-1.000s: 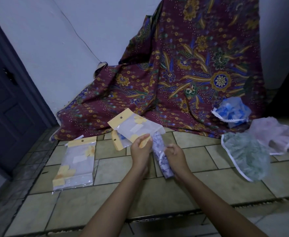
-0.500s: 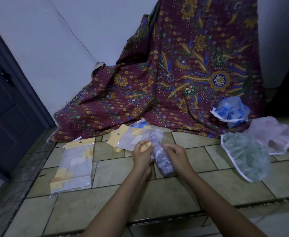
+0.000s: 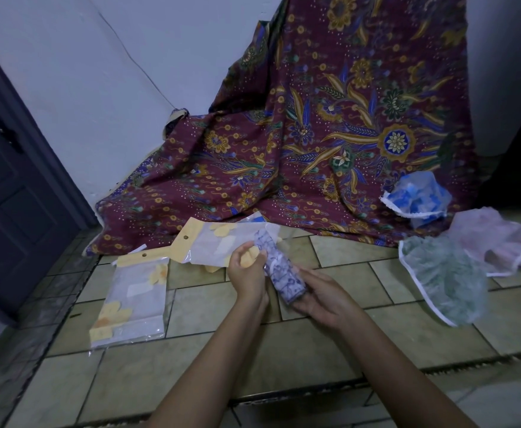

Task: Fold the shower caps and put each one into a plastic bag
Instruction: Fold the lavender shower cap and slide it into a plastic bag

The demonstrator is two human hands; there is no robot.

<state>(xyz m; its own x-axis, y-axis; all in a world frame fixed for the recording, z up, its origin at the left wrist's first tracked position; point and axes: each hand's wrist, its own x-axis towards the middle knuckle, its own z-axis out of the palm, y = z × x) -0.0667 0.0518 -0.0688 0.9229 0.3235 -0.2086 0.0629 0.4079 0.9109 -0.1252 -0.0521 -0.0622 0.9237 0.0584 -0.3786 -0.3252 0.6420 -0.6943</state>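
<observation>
Left hand (image 3: 247, 273) pinching plastic bag (image 3: 216, 245), right hand (image 3: 325, 301) holding folded cap (image 3: 282, 274)

You have one view only, from the wide-angle camera on your head: it looks forward and down along both forearms, close over your left hand (image 3: 247, 273) and right hand (image 3: 324, 299), which meet just below mid-frame at the rolled purple-patterned shower cap (image 3: 281, 273) and the clear plastic bag with yellow header (image 3: 213, 245). Beyond lie the beige tiled floor (image 3: 206, 304) and the maroon floral cloth (image 3: 314, 149) against the white wall (image 3: 98, 88) (straight lines bow towards the edges)
</observation>
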